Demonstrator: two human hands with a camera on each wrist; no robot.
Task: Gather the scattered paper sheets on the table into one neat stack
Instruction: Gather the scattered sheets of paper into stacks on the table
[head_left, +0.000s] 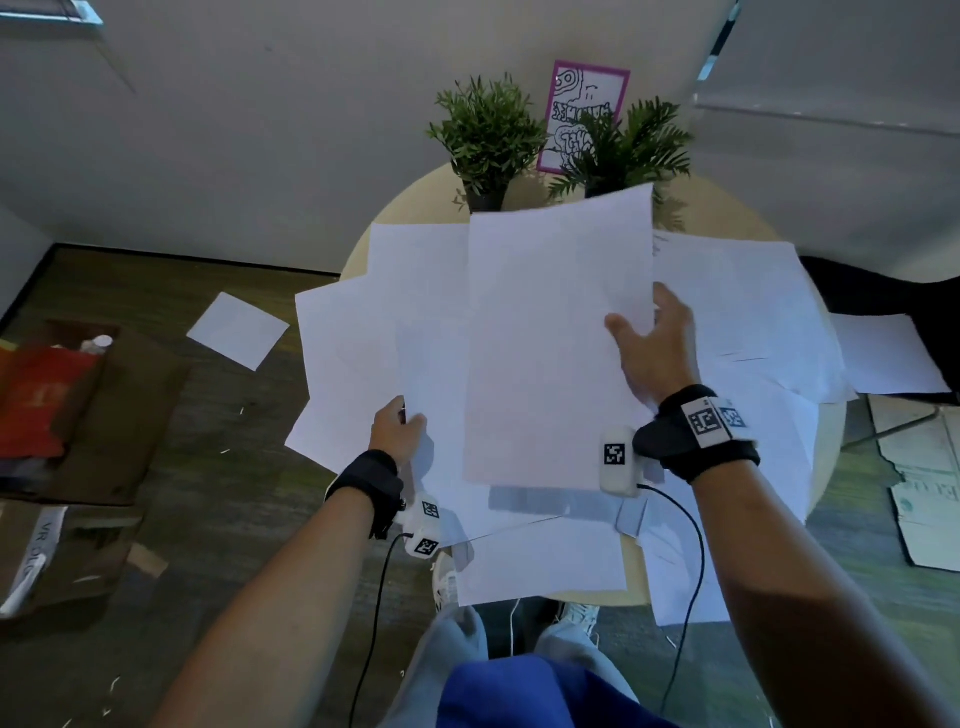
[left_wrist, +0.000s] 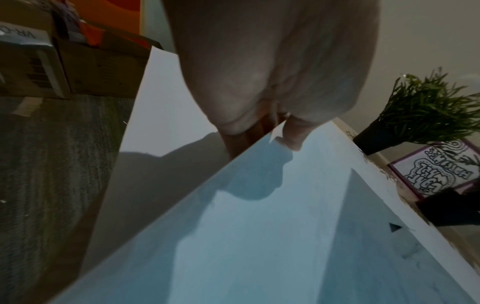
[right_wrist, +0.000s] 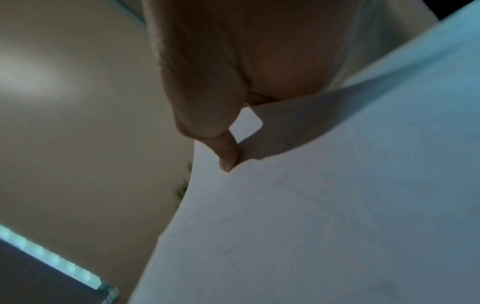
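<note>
1. Far left of the left hand (head_left: 397, 428), off the table: one stray sheet (head_left: 238, 330) lying on the floor, to be fetched later (counted only if the floor is taken as part of the job).
2. Left hand: pinching the left edge of a held sheet (head_left: 436, 415), thumb on top and fingers under, as seen from the left wrist view. Best kept as the anchor grip, low on the edge, firm enough that the paper does not sag or slip.
3. Between the hands: a lifted sheet (head_left: 558, 338) raised above the table (head_left: 826, 452), overlapping the left-hand one. Worth sliding it square over that sheet, long edges parallel, before letting go.
4. Right hand (head_left: 655, 345): gripping the right edge of the lifted sheet, thumb pressing the top face, fingers behind. Light pressure advised (a hard pinch looks likely to crease it, and the paper already bows at the thumb).
5. Under and around both hands: loose sheets (head_left: 737, 301) fanned over the table, several overhanging its rim, more beyond the right hand. Better taken one at a time, nearest first.
6. Beyond the hands: two potted plants (head_left: 488, 135) and a framed picture (head_left: 584, 111), to be kept clear of swinging paper.
7. Once gathered: tapping the edges on the table to neaten the stack.
</note>
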